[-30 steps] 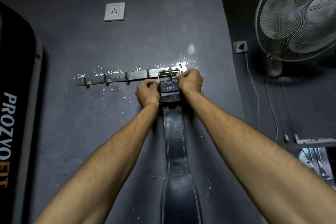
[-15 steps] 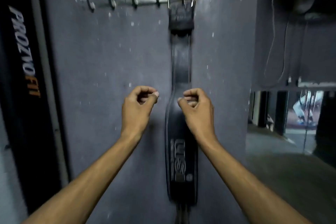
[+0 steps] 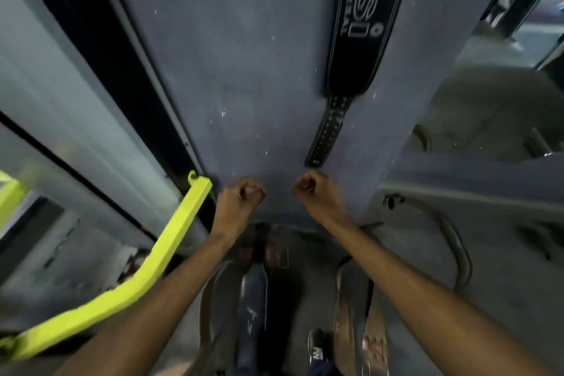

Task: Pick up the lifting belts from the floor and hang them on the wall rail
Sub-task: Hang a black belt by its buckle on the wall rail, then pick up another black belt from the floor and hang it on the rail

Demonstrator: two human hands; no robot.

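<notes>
Grey, paint-flecked wall [image 3: 244,70] fills the upper part of the head view, blurred by motion, and runs down to a dim floor [image 3: 503,299] at the bottom; one black lifting belt [image 3: 363,24] hangs flat against that wall, its wide printed panel above and its narrow perforated tail pointing down, ending just above the right hand [image 3: 311,189]; the rail itself is out of frame. Both hands are curled into loose fists and hold nothing; the left hand [image 3: 241,195] sits near the right, both close to the wall and apart from the belt. On the floor between the forearms lie what seem to be more belts [image 3: 253,299], dark and brownish straps side by side, too smeared to count with confidence; a shoe [image 3: 317,348] stands next to them. A bright yellow bar [image 3: 171,241] angles across the lower left. By my judgement the main risks lie in the reach down: grabbing overlapping straps together in this blur and poor light, dragging a buckle, or brushing the hanging tail and unseating that belt. No container appears anywhere in view.
</notes>
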